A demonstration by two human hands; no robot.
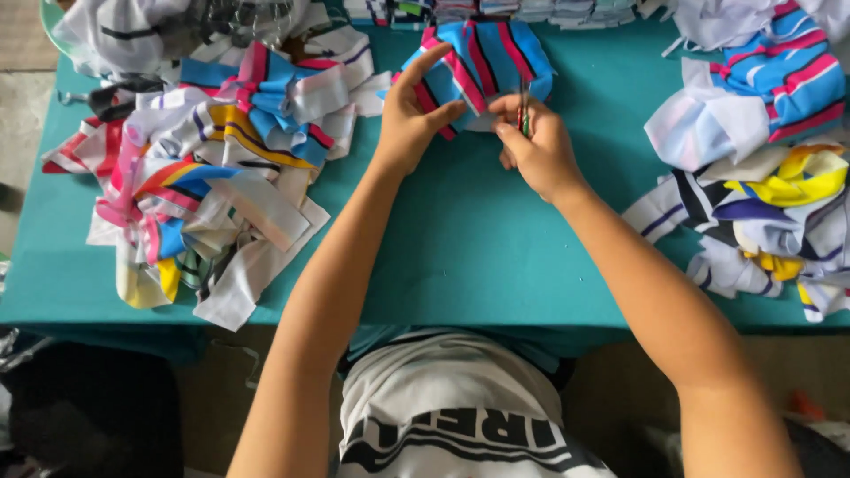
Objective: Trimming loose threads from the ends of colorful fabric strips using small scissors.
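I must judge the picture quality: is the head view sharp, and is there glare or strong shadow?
Head view: light is soft and even, with no glare on the teal table; left hand, right hand and striped fabric piece are slightly soft; the small tool is blurred; edges bend a little.

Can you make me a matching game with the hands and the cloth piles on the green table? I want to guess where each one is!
Things:
1. left hand
2. right hand
3. big mixed pile of cloth pieces
4. yellow-and-white cloth pieces

Places or states:
A. at the right edge of the teal table
B. pinching a small thin tool
C. heaped on the left side of the table
D. gripping the blue, pink and white striped cloth

Pairs: 1-D, 2-B, 3-C, 4-A
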